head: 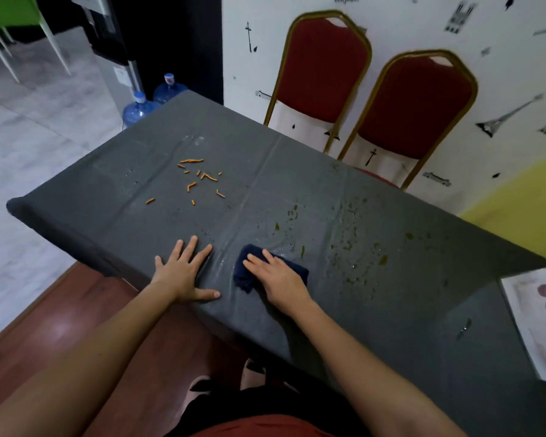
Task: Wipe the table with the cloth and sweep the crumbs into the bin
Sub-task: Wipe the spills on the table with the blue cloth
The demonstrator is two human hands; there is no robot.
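Head view, one frame. Table [297, 171] under a dark grey cover, wet in streaks across the middle.

Containers: two blue water jugs [137, 110] stand on the floor past the table's far left corner, caps on; contents cannot be read through the tinted plastic. No bin in view.

Cloth [249, 279] — dark blue, bunched — lies on the near part of the table, just right of centre. Right hand [278, 279] rests palm-down on top of it, fingers extended and pressing flat rather than curled round it; cloth shows past the fingertips and on the thumb side. Left hand [183, 272] lies flat on the bare cover just beside the cloth, fingers spread wide, thumb out, holding nothing.

Crumbs [199, 179] — short orange sticks and bits — scattered on the far left part of the table, well apart from both hands. Greenish-brown spots and droplets [353, 244] speckle the cover to the right of the cloth.

Two red chairs [325, 70] with gold frames stand at the far side. A printed booklet [539, 316] lies at the right edge.
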